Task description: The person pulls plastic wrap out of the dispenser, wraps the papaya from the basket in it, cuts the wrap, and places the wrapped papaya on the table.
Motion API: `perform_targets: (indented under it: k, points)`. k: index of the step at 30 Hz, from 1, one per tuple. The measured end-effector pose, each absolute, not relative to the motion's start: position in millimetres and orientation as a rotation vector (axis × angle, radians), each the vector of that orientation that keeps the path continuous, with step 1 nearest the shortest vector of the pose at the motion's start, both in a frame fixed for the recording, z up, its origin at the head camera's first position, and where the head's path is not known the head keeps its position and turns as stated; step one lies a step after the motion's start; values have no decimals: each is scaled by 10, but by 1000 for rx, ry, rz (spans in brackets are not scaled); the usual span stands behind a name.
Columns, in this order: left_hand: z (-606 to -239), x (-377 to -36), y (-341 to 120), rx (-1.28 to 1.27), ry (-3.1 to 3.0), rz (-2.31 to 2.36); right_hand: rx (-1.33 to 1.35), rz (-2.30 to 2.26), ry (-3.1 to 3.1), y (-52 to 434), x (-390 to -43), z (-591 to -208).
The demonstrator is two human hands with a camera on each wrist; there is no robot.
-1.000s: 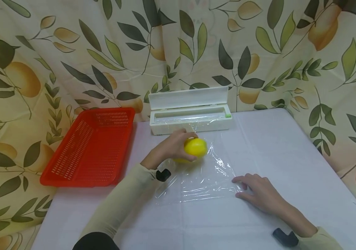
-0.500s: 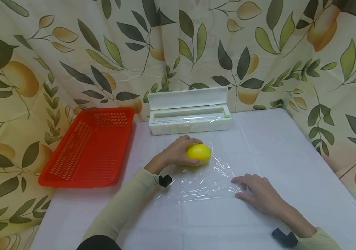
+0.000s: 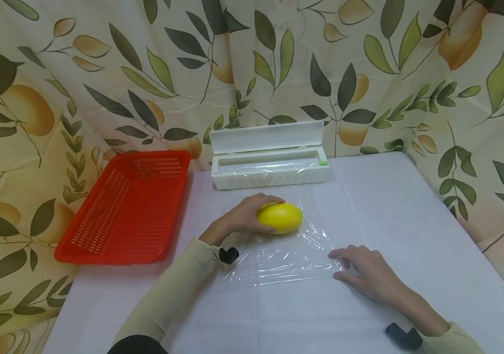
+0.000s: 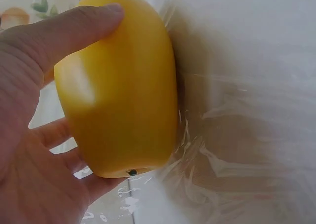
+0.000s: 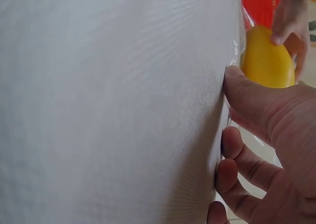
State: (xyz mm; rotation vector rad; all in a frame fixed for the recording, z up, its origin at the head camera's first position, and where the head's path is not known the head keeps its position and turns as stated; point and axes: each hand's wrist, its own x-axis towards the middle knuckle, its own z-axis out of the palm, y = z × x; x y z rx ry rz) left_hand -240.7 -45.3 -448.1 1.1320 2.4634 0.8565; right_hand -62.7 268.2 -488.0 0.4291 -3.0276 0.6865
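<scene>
A smooth, yellow oval fruit [image 3: 280, 218] with a small dark spot at one end [image 4: 132, 172] is in my left hand [image 3: 248, 214]. The thumb lies along one side and the fingers curl round the other, close over a sheet of clear plastic wrap [image 3: 287, 265] spread on the table. My right hand [image 3: 369, 273] rests at the near right corner of the wrap, thumb and fingers apart, fingertips on the surface. In the right wrist view those fingertips [image 5: 232, 142] touch the white cloth, with the fruit beyond them.
Behind the wrap stands a white wrap dispenser box [image 3: 274, 177], its lid [image 3: 267, 137] up and a roll inside. To the left lies a red perforated plastic basket [image 3: 146, 221]. A white cloth [image 3: 411, 211] covers the table, with a leaf-patterned curtain [image 3: 252, 59] behind.
My left hand has brought the fruit slightly to the right and toward me, and turned it so its long side shows. The right hand has stayed where it was.
</scene>
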Motion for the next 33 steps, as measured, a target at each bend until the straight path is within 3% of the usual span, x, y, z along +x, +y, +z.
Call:
perform_targets:
  k: [33]
  points:
    - [-4490,-2316,-523,1102,2479,907,461,720,-3147,2673,-667,-4732]
